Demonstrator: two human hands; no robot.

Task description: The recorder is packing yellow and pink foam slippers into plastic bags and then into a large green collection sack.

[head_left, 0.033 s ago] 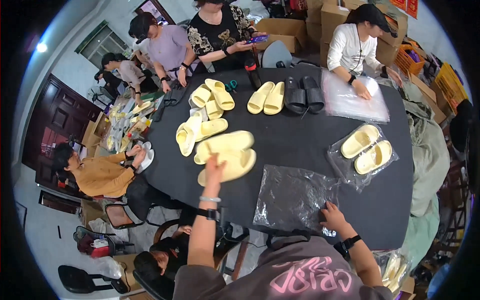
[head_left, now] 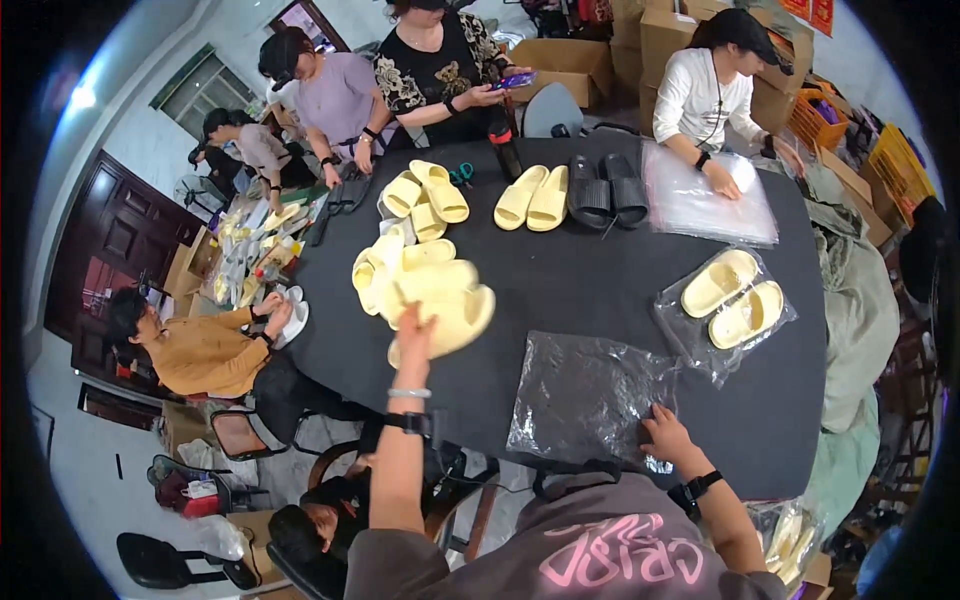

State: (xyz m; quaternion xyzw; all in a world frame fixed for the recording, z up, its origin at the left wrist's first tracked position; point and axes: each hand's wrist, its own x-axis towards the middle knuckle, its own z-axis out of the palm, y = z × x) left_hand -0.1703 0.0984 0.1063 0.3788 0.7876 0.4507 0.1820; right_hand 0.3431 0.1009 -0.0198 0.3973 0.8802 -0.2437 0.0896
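Left hand grasped pale yellow slipper at frame centre, long axis running up-right from grip. Right hand lay released on empty clear plastic bag, right of slipper on black bench.

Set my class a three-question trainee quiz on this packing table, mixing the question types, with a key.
1. True or false: the left hand touches a yellow slipper.
2. The right hand rests on: A) a cardboard box, B) an empty clear bag, C) scissors.
3. Fill in: the pair already bagged is coloured ____.

Key: 1 true; 2 B; 3 yellow.
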